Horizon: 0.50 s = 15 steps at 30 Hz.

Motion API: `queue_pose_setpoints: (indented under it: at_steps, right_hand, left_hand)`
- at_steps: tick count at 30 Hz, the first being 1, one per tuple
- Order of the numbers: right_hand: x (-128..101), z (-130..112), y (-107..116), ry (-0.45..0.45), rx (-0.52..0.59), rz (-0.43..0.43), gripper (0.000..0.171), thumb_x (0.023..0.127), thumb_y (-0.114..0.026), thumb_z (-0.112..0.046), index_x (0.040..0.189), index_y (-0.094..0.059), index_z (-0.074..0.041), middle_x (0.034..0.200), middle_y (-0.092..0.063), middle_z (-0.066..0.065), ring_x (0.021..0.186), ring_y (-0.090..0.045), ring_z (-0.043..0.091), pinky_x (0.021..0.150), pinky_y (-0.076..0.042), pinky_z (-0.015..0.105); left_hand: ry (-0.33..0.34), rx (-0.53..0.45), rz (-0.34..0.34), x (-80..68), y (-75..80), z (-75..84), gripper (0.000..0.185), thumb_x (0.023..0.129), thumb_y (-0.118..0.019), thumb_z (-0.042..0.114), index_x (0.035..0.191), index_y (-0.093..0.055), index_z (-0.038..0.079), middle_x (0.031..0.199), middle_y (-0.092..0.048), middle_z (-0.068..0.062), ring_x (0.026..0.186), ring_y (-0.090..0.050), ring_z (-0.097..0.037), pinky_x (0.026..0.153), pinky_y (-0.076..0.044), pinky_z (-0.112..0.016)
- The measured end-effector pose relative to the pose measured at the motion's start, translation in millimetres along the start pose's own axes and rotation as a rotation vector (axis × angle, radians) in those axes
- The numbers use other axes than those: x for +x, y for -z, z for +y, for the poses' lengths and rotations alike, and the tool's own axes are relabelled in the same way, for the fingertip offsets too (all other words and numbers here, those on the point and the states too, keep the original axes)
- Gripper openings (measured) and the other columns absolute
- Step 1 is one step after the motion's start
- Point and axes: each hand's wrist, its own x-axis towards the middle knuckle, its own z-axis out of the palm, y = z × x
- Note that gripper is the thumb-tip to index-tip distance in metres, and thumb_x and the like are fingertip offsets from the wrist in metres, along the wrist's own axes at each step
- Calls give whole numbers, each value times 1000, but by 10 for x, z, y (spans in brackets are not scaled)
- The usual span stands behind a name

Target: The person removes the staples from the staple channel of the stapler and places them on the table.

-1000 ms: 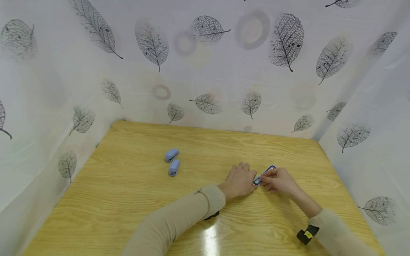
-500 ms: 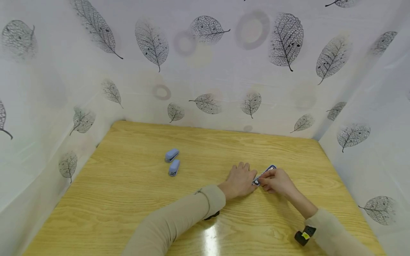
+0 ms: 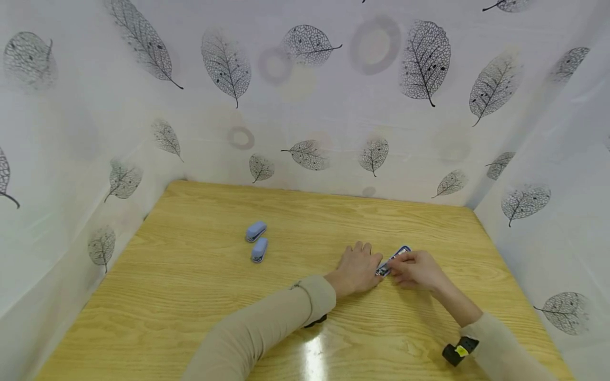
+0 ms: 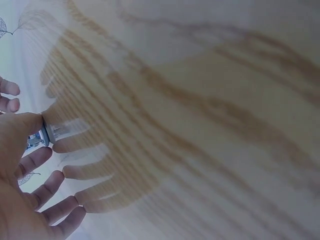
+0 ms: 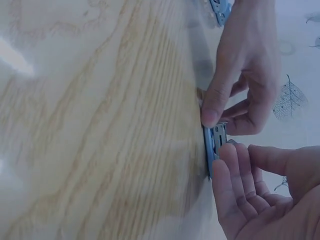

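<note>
Opened blue stapler (image 3: 393, 259) lies flat on the tabletop (image 3: 200, 286), right of centre, toward the right edge. Left hand (image 3: 356, 271): thumb presses its near end; other fingers straight, grip released. Right hand (image 3: 415, 269): fingertips (image 5: 231, 155) pinch the far part. Judged light, rigid, hinged metal and plastic; smooth, likely to skid. Best held by the long sides. Two closed staplers (image 3: 257, 241) sit well apart toward the left.

A small blue stapler (image 3: 392, 260) lies opened flat on the wooden table, its metal channel exposed.
</note>
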Motion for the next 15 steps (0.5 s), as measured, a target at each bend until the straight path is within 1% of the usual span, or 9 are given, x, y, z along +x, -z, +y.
queue_pose_setpoints:
  at_steps: [3,5,8,10,12,15]
  right_hand:
    - [-38,36,76,-8,28,-1,38,107,-61,-20,125,-60,15,94,-78,2,80,-76,12,76,-66,32]
    - [-76,66,128,-14,35,7,38,107,-62,-21,124,-62,14,94,-78,1,81,-76,11,78,-65,31]
    - [-151,114,197,-23,39,9,38,107,-61,-22,123,-63,13,93,-78,0,81,-76,10,77,-65,29]
    - [-205,150,229,-33,49,4,39,108,-61,-22,125,-63,13,92,-78,-2,80,-76,9,76,-65,28]
    - [-254,183,245,-48,75,-14,39,108,-60,-22,126,-63,13,92,-78,-2,80,-76,9,76,-65,28]
    - [-295,235,237,-61,119,-64,37,108,-60,-22,125,-65,11,93,-78,-3,81,-77,9,76,-65,28]
  left_hand:
    - [1,-8,7,-8,2,0,45,100,-58,65,134,-61,35,118,-61,5,109,-55,-13,88,-50,-32]
    - [-3,-16,19,-11,1,0,44,100,-59,64,132,-62,35,115,-61,6,107,-55,-13,87,-50,-32]
    - [-13,-23,32,-13,4,-1,40,100,-60,63,128,-64,34,110,-61,6,103,-54,-13,85,-50,-31]
    - [-16,-20,32,-13,6,0,40,101,-59,63,128,-64,34,110,-60,6,103,-54,-13,85,-50,-31]
    - [-15,-11,27,-14,8,2,40,101,-59,63,129,-63,35,111,-60,6,105,-54,-13,86,-50,-31]
    - [-6,-7,17,-15,10,2,41,101,-58,64,130,-63,35,112,-60,6,105,-54,-13,86,-50,-31]
